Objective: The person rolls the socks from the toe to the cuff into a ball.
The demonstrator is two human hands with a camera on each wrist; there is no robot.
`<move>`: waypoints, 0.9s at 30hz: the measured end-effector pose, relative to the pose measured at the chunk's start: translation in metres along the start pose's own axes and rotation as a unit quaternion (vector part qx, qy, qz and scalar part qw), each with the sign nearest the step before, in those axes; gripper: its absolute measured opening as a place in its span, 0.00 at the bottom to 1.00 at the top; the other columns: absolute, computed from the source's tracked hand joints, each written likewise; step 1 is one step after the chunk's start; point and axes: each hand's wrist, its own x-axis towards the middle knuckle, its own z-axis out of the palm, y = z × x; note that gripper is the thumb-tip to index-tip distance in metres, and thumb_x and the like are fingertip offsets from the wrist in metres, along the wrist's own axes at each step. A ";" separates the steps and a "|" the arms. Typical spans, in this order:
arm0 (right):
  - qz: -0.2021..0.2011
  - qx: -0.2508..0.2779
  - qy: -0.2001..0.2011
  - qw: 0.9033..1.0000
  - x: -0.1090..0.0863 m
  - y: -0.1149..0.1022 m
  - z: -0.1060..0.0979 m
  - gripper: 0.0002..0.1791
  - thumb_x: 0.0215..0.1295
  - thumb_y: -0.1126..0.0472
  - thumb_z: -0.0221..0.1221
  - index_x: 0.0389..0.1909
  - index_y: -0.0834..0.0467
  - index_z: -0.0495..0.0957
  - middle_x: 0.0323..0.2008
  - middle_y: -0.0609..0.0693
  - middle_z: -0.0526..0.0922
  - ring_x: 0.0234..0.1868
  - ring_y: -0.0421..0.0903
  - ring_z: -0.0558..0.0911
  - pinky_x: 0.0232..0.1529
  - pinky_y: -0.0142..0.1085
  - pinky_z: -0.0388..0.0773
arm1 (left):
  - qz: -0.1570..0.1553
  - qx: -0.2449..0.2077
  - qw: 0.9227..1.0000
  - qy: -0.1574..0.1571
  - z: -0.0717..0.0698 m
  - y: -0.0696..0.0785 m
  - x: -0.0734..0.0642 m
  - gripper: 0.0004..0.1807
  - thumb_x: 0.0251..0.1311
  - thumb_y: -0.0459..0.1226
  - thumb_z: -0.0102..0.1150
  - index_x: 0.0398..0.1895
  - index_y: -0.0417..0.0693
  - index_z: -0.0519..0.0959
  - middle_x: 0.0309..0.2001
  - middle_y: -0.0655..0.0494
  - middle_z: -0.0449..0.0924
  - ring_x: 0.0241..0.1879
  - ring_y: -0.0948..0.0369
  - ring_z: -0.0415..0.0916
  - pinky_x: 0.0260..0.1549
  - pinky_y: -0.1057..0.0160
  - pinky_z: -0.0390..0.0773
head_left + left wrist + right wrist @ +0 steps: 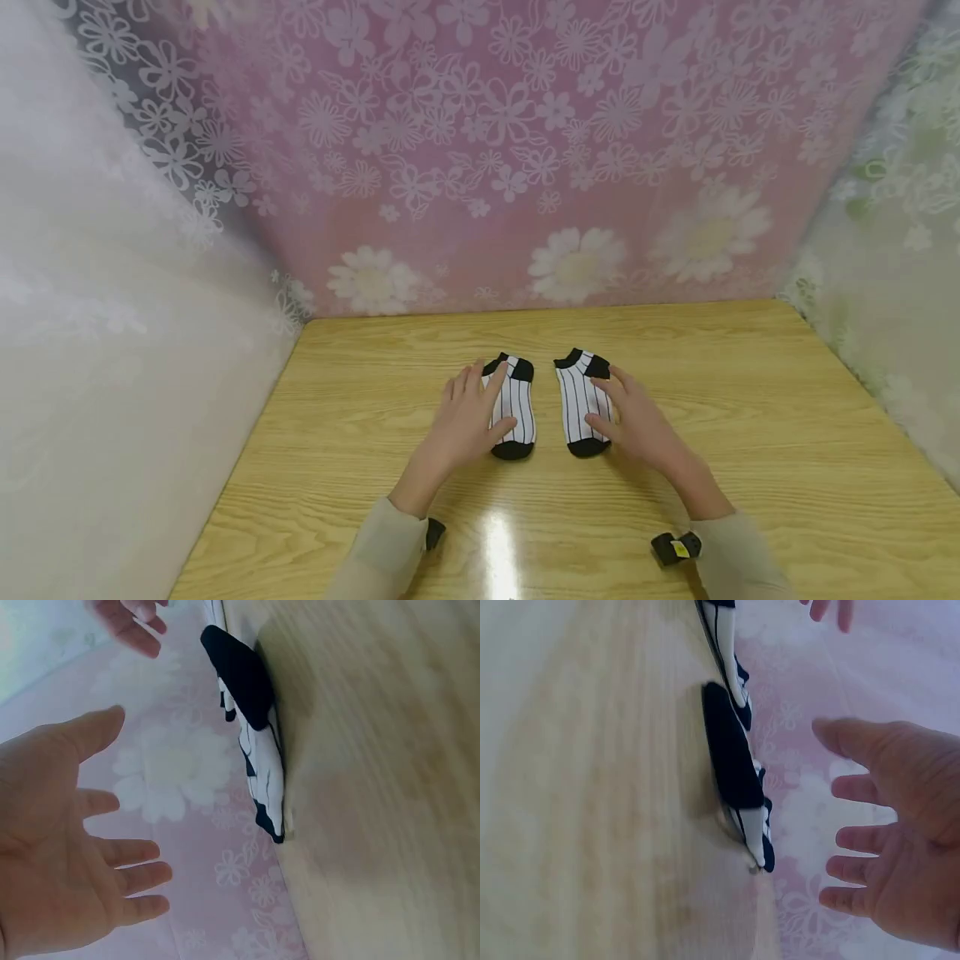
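Two white ankle socks with thin dark stripes and black toes, heels and cuffs lie flat side by side on the table. Over the outer edge of the left sock [517,400] hovers my left hand [465,417], fingers spread and holding nothing. My right hand [637,421] is likewise spread above the outer side of the right sock [576,404]. Both wrist views show a gap between palm and sock: the left sock [259,761] lies apart from the left hand [75,847], and the right sock [731,750] apart from the right hand [900,832].
The wood-grain table [360,367] ends at a pink flowered cloth [480,167] behind. Pale cloth hangs along the left [135,333] and right sides. Each wrist carries a small black device, such as the right wrist device [675,548].
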 end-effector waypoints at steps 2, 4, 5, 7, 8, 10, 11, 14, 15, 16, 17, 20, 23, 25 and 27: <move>0.013 0.033 0.009 0.999 0.005 0.005 -0.003 0.30 0.67 0.60 0.63 0.66 0.69 0.67 0.69 0.76 0.56 0.66 0.74 0.61 0.61 0.67 0.64 | 0.006 -0.030 0.999 0.011 -0.002 0.003 0.005 0.43 0.70 0.53 0.55 0.80 0.54 0.47 0.75 0.37 0.51 0.72 0.40 0.54 0.68 0.40 0.60; 0.029 0.063 0.014 0.997 0.010 0.010 -0.004 0.29 0.66 0.63 0.63 0.65 0.70 0.68 0.66 0.76 0.58 0.64 0.74 0.64 0.60 0.66 0.66 | 0.008 -0.074 0.997 0.015 -0.004 0.008 0.009 0.41 0.70 0.50 0.56 0.79 0.52 0.49 0.73 0.37 0.56 0.69 0.40 0.60 0.64 0.41 0.66; 0.037 0.079 0.015 0.996 0.012 0.013 -0.004 0.29 0.65 0.64 0.63 0.64 0.70 0.67 0.65 0.76 0.59 0.62 0.74 0.66 0.59 0.65 0.68 | 0.007 -0.098 0.995 0.012 -0.004 0.010 0.010 0.41 0.70 0.49 0.57 0.79 0.52 0.50 0.72 0.37 0.58 0.68 0.40 0.62 0.61 0.42 0.69; 0.049 0.104 0.017 0.993 0.017 0.019 -0.002 0.30 0.64 0.66 0.64 0.64 0.71 0.67 0.64 0.77 0.61 0.59 0.73 0.71 0.56 0.62 0.72 | 0.003 -0.151 0.989 0.006 -0.003 0.015 0.014 0.39 0.70 0.46 0.57 0.78 0.50 0.51 0.70 0.36 0.60 0.66 0.42 0.65 0.58 0.44 0.73; 0.058 0.116 0.016 0.991 0.020 0.022 -0.002 0.30 0.63 0.67 0.64 0.64 0.72 0.67 0.63 0.77 0.62 0.57 0.73 0.73 0.55 0.61 0.74 | 0.000 -0.180 0.984 0.002 -0.003 0.018 0.016 0.38 0.70 0.45 0.57 0.77 0.48 0.53 0.69 0.37 0.61 0.64 0.43 0.68 0.56 0.47 0.75; 0.085 0.146 0.005 0.986 0.025 0.028 -0.002 0.33 0.63 0.68 0.64 0.66 0.72 0.65 0.64 0.78 0.62 0.55 0.71 0.75 0.50 0.56 0.78 | -0.008 -0.249 0.969 -0.008 0.001 0.024 0.023 0.36 0.69 0.43 0.57 0.76 0.46 0.55 0.66 0.38 0.65 0.56 0.48 0.74 0.48 0.54 0.79; 0.100 0.161 0.001 0.982 0.028 0.030 -0.003 0.34 0.62 0.68 0.64 0.67 0.73 0.63 0.64 0.78 0.62 0.56 0.71 0.75 0.50 0.55 0.79 | -0.019 -0.284 0.958 -0.019 0.003 0.027 0.027 0.35 0.69 0.42 0.57 0.75 0.46 0.56 0.65 0.38 0.66 0.51 0.52 0.75 0.44 0.57 0.79; 0.144 0.188 -0.005 0.972 0.037 0.034 -0.004 0.37 0.61 0.68 0.64 0.69 0.72 0.60 0.65 0.76 0.63 0.58 0.69 0.74 0.49 0.51 0.79 | -0.058 -0.366 0.928 -0.037 0.012 0.035 0.041 0.34 0.67 0.41 0.59 0.73 0.45 0.60 0.60 0.40 0.71 0.42 0.56 0.76 0.37 0.60 0.77; 0.157 0.192 -0.006 0.969 0.040 0.034 -0.005 0.37 0.61 0.67 0.64 0.69 0.71 0.60 0.65 0.76 0.63 0.59 0.69 0.74 0.51 0.51 0.79 | -0.073 -0.380 0.921 -0.043 0.016 0.038 0.045 0.34 0.66 0.40 0.60 0.72 0.45 0.60 0.59 0.40 0.71 0.43 0.56 0.76 0.38 0.60 0.77; 0.164 0.192 -0.006 0.968 0.043 0.035 -0.005 0.38 0.61 0.67 0.64 0.69 0.71 0.60 0.65 0.76 0.63 0.60 0.69 0.73 0.53 0.53 0.77 | -0.089 -0.383 0.918 -0.048 0.020 0.040 0.049 0.34 0.65 0.41 0.60 0.72 0.45 0.60 0.60 0.39 0.71 0.46 0.55 0.76 0.40 0.58 0.78; 0.170 0.189 -0.005 0.967 0.047 0.035 -0.005 0.38 0.60 0.66 0.64 0.69 0.71 0.60 0.65 0.76 0.63 0.61 0.69 0.72 0.54 0.53 0.76 | -0.104 -0.381 0.917 -0.053 0.023 0.044 0.053 0.34 0.64 0.41 0.62 0.71 0.46 0.61 0.60 0.39 0.71 0.48 0.53 0.76 0.42 0.56 0.78; 0.180 0.166 -0.011 0.969 0.055 0.034 -0.005 0.39 0.60 0.65 0.65 0.69 0.71 0.60 0.64 0.76 0.63 0.63 0.71 0.69 0.57 0.57 0.73 | -0.126 -0.354 0.925 -0.063 0.035 0.055 0.060 0.38 0.61 0.42 0.66 0.71 0.46 0.60 0.65 0.36 0.66 0.59 0.48 0.71 0.51 0.51 0.75; 0.181 0.129 -0.023 0.975 0.063 0.035 -0.003 0.39 0.58 0.64 0.66 0.68 0.72 0.61 0.61 0.76 0.67 0.60 0.70 0.70 0.57 0.58 0.72 | -0.142 -0.328 0.930 -0.082 0.045 0.065 0.066 0.42 0.58 0.43 0.70 0.72 0.47 0.59 0.68 0.34 0.60 0.60 0.48 0.70 0.54 0.51 0.74; 0.181 0.105 -0.032 0.977 0.066 0.035 0.000 0.41 0.55 0.64 0.68 0.67 0.73 0.61 0.57 0.76 0.70 0.55 0.67 0.73 0.53 0.56 0.74 | -0.138 -0.296 0.941 -0.087 0.051 0.072 0.070 0.44 0.55 0.43 0.73 0.71 0.46 0.59 0.67 0.33 0.60 0.58 0.48 0.70 0.54 0.53 0.75; 0.182 0.091 -0.034 0.979 0.068 0.036 0.002 0.42 0.51 0.66 0.69 0.66 0.74 0.61 0.54 0.75 0.72 0.51 0.64 0.75 0.50 0.53 0.75 | -0.130 -0.263 0.952 -0.089 0.056 0.078 0.073 0.45 0.52 0.42 0.74 0.71 0.45 0.59 0.64 0.34 0.61 0.54 0.49 0.72 0.50 0.56 0.77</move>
